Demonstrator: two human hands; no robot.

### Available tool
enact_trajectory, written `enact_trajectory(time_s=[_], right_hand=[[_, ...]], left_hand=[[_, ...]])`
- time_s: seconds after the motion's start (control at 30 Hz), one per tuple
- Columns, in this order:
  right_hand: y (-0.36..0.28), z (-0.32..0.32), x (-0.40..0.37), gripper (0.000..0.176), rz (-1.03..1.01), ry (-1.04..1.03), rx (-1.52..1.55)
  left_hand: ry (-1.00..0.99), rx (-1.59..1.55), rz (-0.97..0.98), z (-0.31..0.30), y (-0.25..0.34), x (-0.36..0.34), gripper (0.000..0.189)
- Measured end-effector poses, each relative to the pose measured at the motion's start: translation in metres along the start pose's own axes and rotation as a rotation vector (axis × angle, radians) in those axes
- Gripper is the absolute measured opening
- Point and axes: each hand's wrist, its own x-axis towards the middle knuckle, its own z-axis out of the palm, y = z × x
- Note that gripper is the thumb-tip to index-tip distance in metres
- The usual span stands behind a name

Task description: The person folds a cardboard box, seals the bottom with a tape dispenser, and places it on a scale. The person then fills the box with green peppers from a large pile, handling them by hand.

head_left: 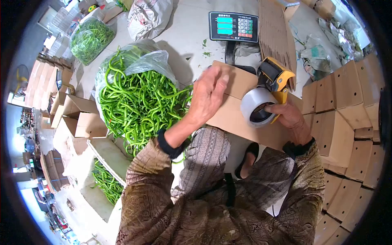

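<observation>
Before the person's knees [209, 141] lies the cardboard carton [230, 116]. The left hand [209, 94] rests on top, fingers extended; the right hand [289, 116] grips the tape dispenser [281, 79]. Carton: likely stiff but crushable; support its edges. Dispenser: hold by the yellow handle [280, 97].

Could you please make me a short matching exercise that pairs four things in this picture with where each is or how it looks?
1. left hand
2. right hand
3. scale display
4. large heap of green peppers

A. holding the tape dispenser
B. spilling from an open plastic bag
C. resting on the cardboard box
D. beyond the box, with lit screens

Pairs: 1-C, 2-A, 3-D, 4-B
</observation>
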Motion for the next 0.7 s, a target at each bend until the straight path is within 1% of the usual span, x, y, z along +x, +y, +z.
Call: enact_trajectory(time_s=[0.03, 0.07, 0.17, 0.2, 0.3, 0.4, 0.53, 0.6, 0.7], right_hand=[[0.001, 0.002, -0.001, 0.058, -0.002, 0.003, -0.013], [0.001, 0.003, -0.002, 0.059, 0.014, 0.003, -0.03], [-0.001, 0.004, -0.001, 0.061, 0.039, -0.016, -0.074], [0.0, 0.002, -0.001, 0.063, 0.036, -0.025, -0.079], [-0.001, 0.004, -0.001, 0.066, 0.009, -0.017, -0.108], [-0.004, 0.007, -0.002, 0.069, -0.006, -0.014, -0.146], [-0.011, 0.014, -0.004, 0.072, 0.003, 0.005, -0.187], [0.0, 0.002, -0.001, 0.074, 0.027, 0.053, -0.274], [0.008, -0.008, 0.001, 0.076, 0.056, 0.066, -0.343]], left_hand=[[-0.12, -0.283, -0.249, -0.001, 0.006, -0.01, 0.03], [-0.172, -0.451, -0.348, 0.002, 0.007, -0.017, 0.035], [-0.254, -0.452, -0.42, 0.004, 0.007, -0.028, 0.038], [-0.264, -0.504, -0.454, 0.003, 0.013, -0.026, 0.04], [-0.282, -0.577, -0.349, 0.005, 0.01, -0.021, 0.035], [-0.349, -0.574, -0.264, 0.01, 0.01, -0.016, 0.027], [-0.358, -0.516, -0.316, 0.011, 0.008, -0.012, 0.016], [-0.389, -0.485, -0.357, 0.01, 0.003, -0.009, 0.013], [-0.416, -0.401, -0.339, 0.009, 0.009, -0.007, 0.009]])
